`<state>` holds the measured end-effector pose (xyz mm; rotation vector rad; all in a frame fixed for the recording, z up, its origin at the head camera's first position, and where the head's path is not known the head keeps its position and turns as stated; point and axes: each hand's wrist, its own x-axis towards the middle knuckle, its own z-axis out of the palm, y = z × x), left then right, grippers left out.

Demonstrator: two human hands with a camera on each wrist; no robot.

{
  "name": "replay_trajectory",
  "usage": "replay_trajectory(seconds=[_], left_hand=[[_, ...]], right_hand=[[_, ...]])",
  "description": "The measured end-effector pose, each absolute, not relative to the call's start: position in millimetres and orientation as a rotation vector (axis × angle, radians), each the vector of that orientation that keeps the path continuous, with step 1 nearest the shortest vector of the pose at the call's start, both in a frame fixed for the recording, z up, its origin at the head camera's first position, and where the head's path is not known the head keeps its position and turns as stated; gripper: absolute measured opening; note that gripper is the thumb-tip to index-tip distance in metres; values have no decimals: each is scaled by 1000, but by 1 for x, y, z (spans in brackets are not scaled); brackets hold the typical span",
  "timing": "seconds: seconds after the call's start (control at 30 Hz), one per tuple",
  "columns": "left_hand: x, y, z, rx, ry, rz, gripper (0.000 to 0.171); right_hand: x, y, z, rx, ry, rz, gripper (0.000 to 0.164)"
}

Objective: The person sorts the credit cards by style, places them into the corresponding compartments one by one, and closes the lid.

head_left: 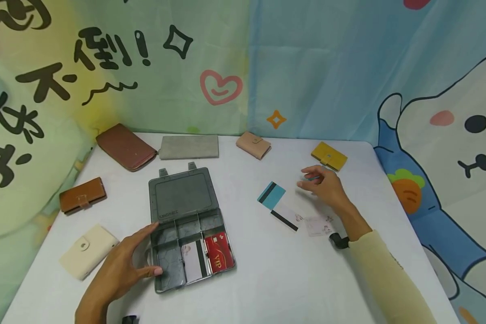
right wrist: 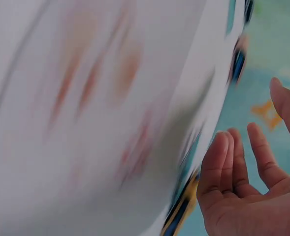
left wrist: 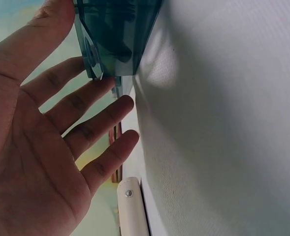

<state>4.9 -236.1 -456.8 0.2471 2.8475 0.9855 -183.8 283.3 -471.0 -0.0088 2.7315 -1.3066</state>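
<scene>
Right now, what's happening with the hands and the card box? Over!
Left fingers at box's left edge. Right fingers above table. Red card and striped card inside box. Lid open, nothing seen blocking.

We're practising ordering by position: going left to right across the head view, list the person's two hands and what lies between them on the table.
Left hand, open grey box, blue striped card, right hand. The pale patterned card is left out: it overlaps the right hand's span.

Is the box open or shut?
Open: the box's lid lies back, showing compartments with a red card and white card inside.
</scene>
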Motion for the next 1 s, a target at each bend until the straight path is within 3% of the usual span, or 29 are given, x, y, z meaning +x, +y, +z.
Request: replay_trajectory(seconds=[0.4, 1.0], left_hand=[[5, -238, -456, 256, 2858, 1000, 107], [5, -236, -455, 257, 2843, 1004, 107]], right_hand=[[-198, 343, -478, 442, 2790, -1123, 72], [-206, 335, -484, 429, 2744, -1023, 63]])
